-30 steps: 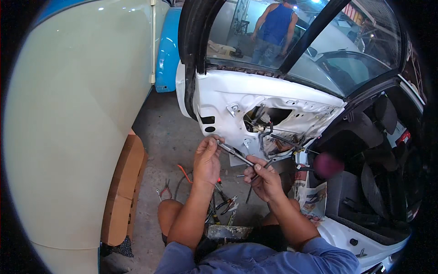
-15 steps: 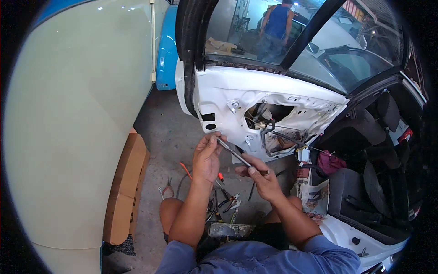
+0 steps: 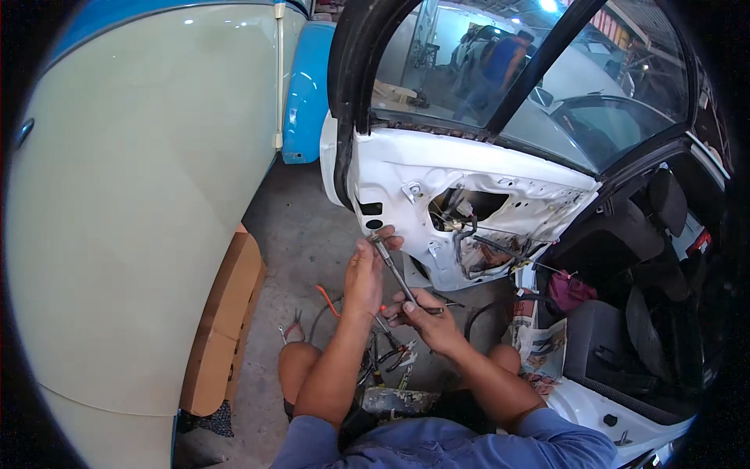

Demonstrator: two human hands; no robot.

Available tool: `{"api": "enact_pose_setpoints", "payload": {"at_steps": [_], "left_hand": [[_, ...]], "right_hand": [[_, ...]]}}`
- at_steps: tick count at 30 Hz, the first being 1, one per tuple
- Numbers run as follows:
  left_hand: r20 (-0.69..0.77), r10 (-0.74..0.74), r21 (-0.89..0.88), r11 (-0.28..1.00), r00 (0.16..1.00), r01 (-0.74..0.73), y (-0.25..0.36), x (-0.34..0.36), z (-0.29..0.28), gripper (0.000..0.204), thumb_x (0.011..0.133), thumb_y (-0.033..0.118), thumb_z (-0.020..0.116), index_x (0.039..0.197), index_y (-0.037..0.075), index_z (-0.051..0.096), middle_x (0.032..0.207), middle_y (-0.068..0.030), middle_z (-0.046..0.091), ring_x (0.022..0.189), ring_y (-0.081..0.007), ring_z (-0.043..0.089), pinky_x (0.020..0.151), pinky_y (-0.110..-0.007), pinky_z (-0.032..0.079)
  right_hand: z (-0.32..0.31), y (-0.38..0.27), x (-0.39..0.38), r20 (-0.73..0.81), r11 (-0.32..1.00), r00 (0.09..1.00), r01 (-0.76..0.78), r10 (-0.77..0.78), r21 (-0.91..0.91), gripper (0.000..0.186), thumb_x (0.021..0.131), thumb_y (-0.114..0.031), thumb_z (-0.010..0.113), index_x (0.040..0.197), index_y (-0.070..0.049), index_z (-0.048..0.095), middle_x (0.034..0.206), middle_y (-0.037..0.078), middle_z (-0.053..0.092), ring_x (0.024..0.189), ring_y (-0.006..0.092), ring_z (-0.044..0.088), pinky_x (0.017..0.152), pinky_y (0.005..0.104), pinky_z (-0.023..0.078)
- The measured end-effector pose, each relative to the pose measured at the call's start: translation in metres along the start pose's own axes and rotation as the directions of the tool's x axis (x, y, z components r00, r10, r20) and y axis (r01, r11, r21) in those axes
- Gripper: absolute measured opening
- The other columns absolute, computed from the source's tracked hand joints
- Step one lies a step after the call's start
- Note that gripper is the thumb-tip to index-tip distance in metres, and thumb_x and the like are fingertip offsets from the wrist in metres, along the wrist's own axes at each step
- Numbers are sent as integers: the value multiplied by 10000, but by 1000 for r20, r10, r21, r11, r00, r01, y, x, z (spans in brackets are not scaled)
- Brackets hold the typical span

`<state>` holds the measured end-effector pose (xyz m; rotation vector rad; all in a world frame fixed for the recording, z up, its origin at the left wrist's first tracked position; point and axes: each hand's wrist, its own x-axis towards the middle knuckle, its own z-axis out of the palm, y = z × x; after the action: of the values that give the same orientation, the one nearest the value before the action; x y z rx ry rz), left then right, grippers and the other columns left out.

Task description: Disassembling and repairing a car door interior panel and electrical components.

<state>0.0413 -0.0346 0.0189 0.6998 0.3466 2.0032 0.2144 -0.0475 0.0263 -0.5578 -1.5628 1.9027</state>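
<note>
Metal rod-shaped tool (image 3: 398, 273): in the air between both hands, slanting down from left to right. Left hand (image 3: 362, 281): thumb and fingers pinching its upper end. Right hand (image 3: 428, 322): fingers closed about its lower end.

Just beyond the grip: white car door (image 3: 461, 160), inner side bare. The door cavity (image 3: 496, 205) contains dark cables and a pale connector (image 3: 466, 209); a lower recess, right of the left hand, holds more wiring, details too small to tell.

Below the grip, on the floor: pliers (image 3: 404, 356) among other hand tools, near a worn metal-topped stool (image 3: 394, 400). An orange handle (image 3: 327, 300) lies left of the left hand.

Right of the grip: car cabin containing a dark seat (image 3: 598, 332), maroon cloth (image 3: 569, 291) beside it and newspaper (image 3: 541, 340) at the sill.

Well left of the grip: brown cardboard box (image 3: 221, 332); contents cannot be made out. Farther left, a cream vehicle panel (image 3: 148, 203).

Beyond the door glass: another person (image 3: 501, 62) in a blue top.
</note>
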Motion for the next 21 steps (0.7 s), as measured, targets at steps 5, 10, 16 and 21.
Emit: {"api": "enact_pose_setpoints", "payload": {"at_steps": [5,10,16,21], "left_hand": [[13,-9,12,1000,1000,8,0,2,-7,431,1063,306,555,1343,-20,593,1153,-154,706,1102,-220,636,1013,-355,457],[3,-47,80,996,999,47,3,4,-7,335,1060,231,551,1294,-1,608,1208,-152,695,1061,-200,637,1005,-327,458],[39,-6,214,977,999,-3,0,-1,-8,247,1033,136,567,1254,32,596,1225,-139,688,1093,-204,640,962,-287,483],[45,-99,279,957,994,82,8,-8,-2,201,995,55,562,1194,47,591,1254,-123,678,1063,-180,630,936,-280,489]], "right_hand": [[16,-10,2,9,999,1000,28,-29,41,296,1078,-173,511,1304,17,533,1094,178,698,990,236,678,871,360,564],[32,-26,8,-15,994,1000,28,-27,101,290,1080,-153,492,1312,15,530,1077,163,700,978,219,681,855,343,569],[50,-36,15,-128,996,991,35,-25,77,293,1076,-135,488,1338,-8,518,981,153,685,882,225,696,750,321,563],[54,-46,19,-213,982,973,56,-95,-180,334,1054,-106,479,1376,-20,507,917,124,665,783,174,671,664,282,541]]}}
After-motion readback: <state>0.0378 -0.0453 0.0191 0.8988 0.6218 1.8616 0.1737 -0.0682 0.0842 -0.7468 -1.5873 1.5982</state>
